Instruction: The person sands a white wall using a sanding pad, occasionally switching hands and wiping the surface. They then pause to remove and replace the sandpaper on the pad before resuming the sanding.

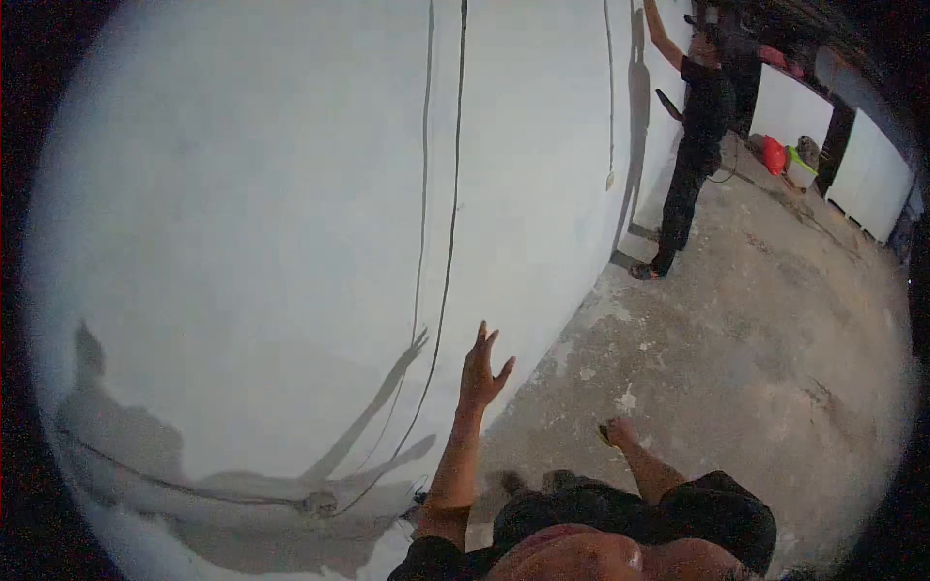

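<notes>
My left hand (481,373) is raised in front of the white wall (242,223), fingers spread, with nothing in it. Just left of it in view, a dark cable (451,242) hangs down the wall; a gap shows between the two. My right hand (617,432) is lower, over the concrete floor, its fingers curled round a small dark and yellow object (604,436) whose kind I cannot make out. Lower left, the cable curves down towards a small box-like thing (320,503), blurred among the shadows.
A person in dark clothes (699,126) stands by the wall further off, one arm raised against it. Another cord (609,97) hangs there, with a small pale piece at its end. White panels (872,174), a red bag (773,155) and a container (801,170) stand behind on the concrete floor (736,329).
</notes>
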### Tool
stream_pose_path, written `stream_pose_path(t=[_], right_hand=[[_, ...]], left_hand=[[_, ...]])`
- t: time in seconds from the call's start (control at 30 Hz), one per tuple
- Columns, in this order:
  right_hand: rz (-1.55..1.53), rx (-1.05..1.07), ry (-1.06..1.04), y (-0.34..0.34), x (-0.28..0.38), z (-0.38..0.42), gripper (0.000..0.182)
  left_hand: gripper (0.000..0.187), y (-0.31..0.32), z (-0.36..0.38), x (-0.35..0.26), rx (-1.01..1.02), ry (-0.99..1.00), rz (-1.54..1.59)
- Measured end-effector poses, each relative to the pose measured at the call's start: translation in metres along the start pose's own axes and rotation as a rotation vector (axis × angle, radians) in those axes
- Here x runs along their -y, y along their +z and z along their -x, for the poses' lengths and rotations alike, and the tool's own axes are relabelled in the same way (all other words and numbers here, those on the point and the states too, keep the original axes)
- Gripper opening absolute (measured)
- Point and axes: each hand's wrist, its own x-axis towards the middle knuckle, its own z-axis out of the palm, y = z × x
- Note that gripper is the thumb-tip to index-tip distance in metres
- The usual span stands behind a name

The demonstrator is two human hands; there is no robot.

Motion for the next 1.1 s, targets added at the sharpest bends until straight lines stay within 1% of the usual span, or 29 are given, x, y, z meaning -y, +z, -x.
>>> stream_pose_path(t=[0.03, 0.07, 0.1, 0.13, 0.17, 0.2, 0.23, 0.27, 0.33, 0.37, 0.4, 0.43, 0.47, 0.5, 0.53, 0.57, 0.6, 0.63, 0.67, 0.7, 0.73, 0.77, 0.8, 0.83, 0.87, 0.93, 1.0, 1.03, 1.1], right_hand=[[-0.543, 0.015, 0.338, -0.003, 0.026, -0.021, 0.023], [-0.229, -0.201, 0.076, -0.013, 0.062, -0.027, 0.027], [0.092, -0.407, -0.181, -0.021, 0.098, -0.031, 0.031], [-0.391, -0.349, -0.044, -0.029, 0.123, -0.057, 0.033], [-0.873, -0.272, 0.102, -0.032, 0.144, -0.081, 0.034], [-0.871, -0.276, 0.113, -0.082, 0.203, -0.078, 0.034], [-0.95, -0.522, -0.12, -0.136, 0.284, -0.068, 0.033], [-1.021, -0.511, -0.172, -0.147, 0.301, -0.097, 0.033], [-1.162, -0.537, -0.25, -0.188, 0.34, -0.15, 0.033], [-1.232, -0.57, -0.269, -0.211, 0.368, -0.163, 0.034], [-1.352, -0.632, -0.301, -0.236, 0.405, -0.152, 0.036], [-1.267, -0.71, -0.361, -0.247, 0.419, -0.149, 0.036], [-1.429, -0.702, -0.525, -0.245, 0.414, -0.175, 0.037], [-1.509, -0.663, -0.493, -0.256, 0.424, -0.177, 0.036], [-1.448, -0.761, -0.476, -0.262, 0.437, -0.184, 0.037], [-1.383, -0.859, -0.464, -0.269, 0.454, -0.191, 0.038], [-1.234, -0.891, -0.422, -0.285, 0.479, -0.181, 0.035], [-1.064, -0.988, -0.434, -0.291, 0.49, -0.195, 0.034], [-1.12, -0.983, -0.509, -0.303, 0.52, -0.17, 0.041], [-1.061, -0.996, -0.518, -0.305, 0.532, -0.171, 0.043], [-1.004, -1.007, -0.528, -0.306, 0.537, -0.179, 0.045], [-1.009, -1.015, -0.53, -0.3, 0.539, -0.196, 0.045], [-1.01, -1.053, -0.596, -0.285, 0.531, -0.227, 0.043], [-1.007, -1.089, -0.662, -0.292, 0.549, -0.22, 0.04], [-0.903, -1.018, -0.482, -0.291, 0.555, -0.201, 0.04], [-0.787, -1.083, -0.536, -0.266, 0.55, -0.224, 0.047], [-0.7, -1.069, -0.594, -0.252, 0.561, -0.201, 0.056], [-0.581, -1.083, -0.628, -0.244, 0.56, -0.2, 0.065], [-0.625, -1.07, -0.611, -0.237, 0.563, -0.203, 0.066]], left_hand=[[0.069, 0.0, -0.006, 0.013, -0.039, 0.013, 0.027], [0.069, -0.005, -0.009, 0.016, -0.043, 0.02, 0.032], [0.069, -0.014, -0.01, 0.017, -0.181, 0.027, -0.126], [0.068, -0.02, -0.01, 0.016, -0.323, 0.031, -0.279], [0.067, -0.026, -0.003, 0.016, -0.358, -0.036, -0.298], [0.067, -0.028, -0.001, 0.021, -0.351, -0.036, -0.288], [0.065, -0.028, 0.006, 0.026, -0.391, 0.011, -0.191], [0.062, -0.029, 0.013, 0.032, -0.433, 0.058, -0.095], [0.055, -0.017, 0.016, 0.041, -0.335, 0.216, -0.039], [0.056, -0.011, 0.019, 0.043, -0.196, 0.217, 0.086], [0.056, -0.003, 0.025, 0.045, -0.063, 0.224, 0.207], [0.056, -0.003, 0.024, 0.046, -0.054, 0.216, 0.211], [0.057, -0.002, 0.018, 0.045, 0.02, 0.122, 0.233], [0.058, -0.001, 0.01, 0.044, 0.088, 0.036, 0.254], [0.062, -0.004, 0.006, 0.047, 0.11, 0.043, 0.194], [0.064, -0.004, 0.001, 0.055, 0.039, 0.073, 0.192], [0.065, -0.002, -0.005, 0.062, -0.032, 0.102, 0.191], [0.065, -0.007, -0.006, 0.057, -0.033, 0.106, 0.195], [0.069, -0.018, -0.007, 0.048, -0.158, 0.109, 0.039], [0.073, -0.025, -0.008, 0.045, -0.277, 0.112, -0.118], [0.073, -0.019, -0.003, 0.054, -0.272, 0.124, -0.121], [0.079, -0.01, 0.001, 0.066, -0.324, 0.161, -0.159], [0.085, -0.006, 0.007, 0.075, -0.382, 0.196, -0.196], [0.085, -0.007, 0.008, 0.079, -0.456, 0.245, -0.23], [0.085, -0.008, 0.008, 0.081, -0.462, 0.248, -0.229], [0.073, -0.01, 0.003, 0.084, -0.521, 0.188, -0.243], [0.074, -0.021, -0.004, 0.084, -0.527, 0.209, -0.241], [0.073, -0.027, -0.006, 0.082, -0.55, 0.255, -0.256], [0.068, -0.038, -0.014, 0.084, -0.603, 0.35, -0.32]])
